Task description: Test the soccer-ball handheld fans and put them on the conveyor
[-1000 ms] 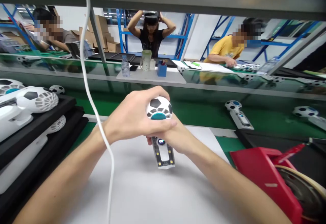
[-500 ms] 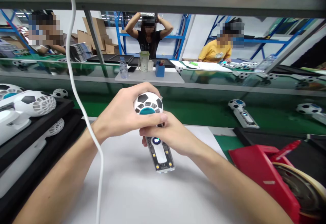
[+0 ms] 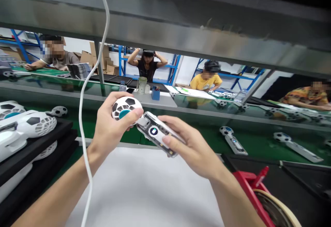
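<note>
I hold a hand-held fan [image 3: 144, 125] with a football-patterned head and a white handle that has a small lit display. My left hand [image 3: 110, 127] is wrapped round the round head, thumb on its teal centre. My right hand [image 3: 190, 144] grips the handle, thumb lying along its top near the far end. The fan lies tilted, head to the left, above a white mat [image 3: 144, 192].
Black trays [image 3: 33, 144] with more football fans sit at the left. A white cable [image 3: 86, 116] hangs in front. A red tape dispenser [image 3: 256, 192] is at the lower right. More fans [image 3: 230, 139] lie on the green conveyor, with other people at work beyond it.
The fan has been lifted and turned from upright to nearly level, handle pointing right. My right hand slid from under the head out along the handle. The view tilted upward.
</note>
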The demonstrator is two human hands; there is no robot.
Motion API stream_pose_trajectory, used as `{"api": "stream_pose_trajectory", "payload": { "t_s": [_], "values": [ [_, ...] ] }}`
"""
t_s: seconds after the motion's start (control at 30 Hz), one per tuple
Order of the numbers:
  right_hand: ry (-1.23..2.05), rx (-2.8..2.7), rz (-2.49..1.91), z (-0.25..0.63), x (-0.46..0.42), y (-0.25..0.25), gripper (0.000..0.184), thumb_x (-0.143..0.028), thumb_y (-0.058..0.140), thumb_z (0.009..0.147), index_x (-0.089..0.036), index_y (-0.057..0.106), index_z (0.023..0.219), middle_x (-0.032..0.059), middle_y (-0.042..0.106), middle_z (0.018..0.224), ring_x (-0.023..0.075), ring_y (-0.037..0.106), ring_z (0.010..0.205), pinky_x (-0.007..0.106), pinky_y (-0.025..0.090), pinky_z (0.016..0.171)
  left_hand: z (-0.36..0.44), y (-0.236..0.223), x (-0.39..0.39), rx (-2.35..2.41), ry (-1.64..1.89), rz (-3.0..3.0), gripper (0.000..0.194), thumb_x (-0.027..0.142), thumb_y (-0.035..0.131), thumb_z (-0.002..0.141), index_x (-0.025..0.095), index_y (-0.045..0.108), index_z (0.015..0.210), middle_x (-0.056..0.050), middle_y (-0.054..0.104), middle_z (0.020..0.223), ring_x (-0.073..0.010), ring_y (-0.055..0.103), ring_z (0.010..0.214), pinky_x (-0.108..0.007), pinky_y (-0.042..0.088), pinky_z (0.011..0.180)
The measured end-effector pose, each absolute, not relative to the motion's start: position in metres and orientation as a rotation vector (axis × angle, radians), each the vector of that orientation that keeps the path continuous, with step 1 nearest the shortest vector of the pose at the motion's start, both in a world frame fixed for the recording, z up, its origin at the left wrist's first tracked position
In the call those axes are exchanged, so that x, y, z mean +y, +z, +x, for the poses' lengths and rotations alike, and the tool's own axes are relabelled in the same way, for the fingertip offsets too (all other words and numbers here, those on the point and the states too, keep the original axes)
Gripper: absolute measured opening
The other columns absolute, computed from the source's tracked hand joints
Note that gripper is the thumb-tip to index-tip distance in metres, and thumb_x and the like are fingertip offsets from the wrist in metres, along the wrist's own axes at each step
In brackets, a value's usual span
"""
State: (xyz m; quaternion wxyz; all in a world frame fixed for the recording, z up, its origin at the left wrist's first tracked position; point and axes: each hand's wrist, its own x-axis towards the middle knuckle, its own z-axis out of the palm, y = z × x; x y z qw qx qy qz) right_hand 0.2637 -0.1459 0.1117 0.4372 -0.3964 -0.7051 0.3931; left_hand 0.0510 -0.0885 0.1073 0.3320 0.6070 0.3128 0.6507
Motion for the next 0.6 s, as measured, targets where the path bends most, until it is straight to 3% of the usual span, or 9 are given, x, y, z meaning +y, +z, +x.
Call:
{"api": "stream_pose_trajectory", "payload": {
  "t_s": [0.1, 0.2, 0.3, 0.4, 0.5, 0.6],
  "values": [
    [0.796, -1.782, -1.011, 0.264, -0.159, 0.115, 0.034, -0.036, 0.066, 0.093, -0.029, 0.064, 0.126, 0.0019, 0.068, 0.114, 0.015, 0.065, 0.09, 0.021, 0.054, 0.069, 0.046, 0.112, -0.092, 0.692, 1.553, 1.513, 0.043, 0.038, 0.083, 0.072, 0.024, 0.057, 0.103, 0.0, 0.061, 0.087, -0.0121, 0.059, 0.058, -0.02, 0.05, 0.042],
    [0.555, -1.502, -1.049, 0.262, -0.168, 0.126, 0.028, -0.034, 0.077, 0.083, -0.025, 0.072, 0.109, 0.0022, 0.071, 0.098, 0.0146, 0.064, 0.073, 0.022, 0.051, 0.054, 0.045, 0.113, -0.098, 0.523, 1.391, 1.483, 0.05, 0.03, 0.085, 0.07, 0.026, 0.047, 0.103, 0.0, 0.064, 0.094, -0.0157, 0.065, 0.063, -0.022, 0.053, 0.044],
    [0.138, -1.252, -1.029, 0.255, -0.173, 0.152, 0.019, -0.033, 0.079, 0.081, -0.023, 0.073, 0.096, 0.0019, 0.07, 0.082, 0.0143, 0.059, 0.061, 0.024, 0.045, 0.047, 0.058, 0.107, -0.104, 0.366, 1.172, 1.398, 0.059, 0.027, 0.084, 0.072, 0.028, 0.04, 0.112, -0.001, 0.064, 0.095, -0.0215, 0.07, 0.075, -0.027, 0.057, 0.052],
    [-0.189, -1.408, -0.976, 0.244, -0.17, 0.189, 0.009, -0.029, 0.077, 0.081, -0.022, 0.072, 0.078, 0.002, 0.069, 0.072, 0.0158, 0.061, 0.062, 0.028, 0.048, 0.055, 0.08, 0.094, -0.114, 0.239, 0.889, 1.367, 0.069, 0.025, 0.085, 0.07, 0.026, 0.042, 0.124, -0.005, 0.065, 0.097, -0.0238, 0.069, 0.086, -0.033, 0.06, 0.065],
    [-0.071, -1.896, -0.93, 0.233, -0.155, 0.216, 0.014, -0.027, 0.077, 0.08, -0.019, 0.071, 0.07, 0.0011, 0.069, 0.072, 0.015, 0.062, 0.063, 0.027, 0.048, 0.059, 0.099, 0.079, -0.126, 0.204, 0.68, 1.394, 0.063, 0.021, 0.089, 0.062, 0.02, 0.054, 0.115, -0.005, 0.064, 0.095, -0.0196, 0.064, 0.084, -0.03, 0.055, 0.069],
    [0.223, -2.179, -0.914, 0.229, -0.132, 0.225, 0.016, -0.03, 0.076, 0.079, -0.016, 0.073, 0.071, 0.0001, 0.069, 0.071, 0.013, 0.061, 0.064, 0.023, 0.045, 0.059, 0.107, 0.071, -0.134, 0.269, 0.738, 1.402, 0.059, 0.021, 0.09, 0.058, 0.018, 0.058, 0.107, -0.002, 0.062, 0.091, -0.0154, 0.058, 0.078, -0.028, 0.05, 0.069]
  ]
}}
